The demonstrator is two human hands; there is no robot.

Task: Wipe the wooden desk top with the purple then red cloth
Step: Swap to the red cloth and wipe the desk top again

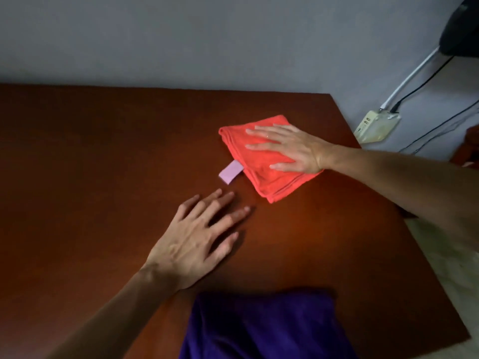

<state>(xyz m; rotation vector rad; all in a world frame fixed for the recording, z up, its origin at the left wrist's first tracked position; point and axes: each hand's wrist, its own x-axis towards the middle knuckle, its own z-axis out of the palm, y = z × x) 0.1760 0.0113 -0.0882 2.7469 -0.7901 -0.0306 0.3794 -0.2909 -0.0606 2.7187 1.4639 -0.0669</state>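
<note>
A folded red cloth (261, 174) lies on the wooden desk top (103, 156) toward its right side, with a pale lilac tag (230, 172) sticking out at its left. My right hand (287, 147) presses flat on top of it, fingers spread. A little nearer to me, my left hand (199, 239) rests flat on the bare wood with fingers apart, holding nothing. The purple cloth (264, 330) lies folded at the near edge of the desk, untouched by either hand.
The desk's back edge meets a grey wall. Its right edge drops to a pale floor (445, 268). A white power strip (375, 125) with black cables hangs on the wall beyond the right corner. A dark object (461, 29) sits at the top right.
</note>
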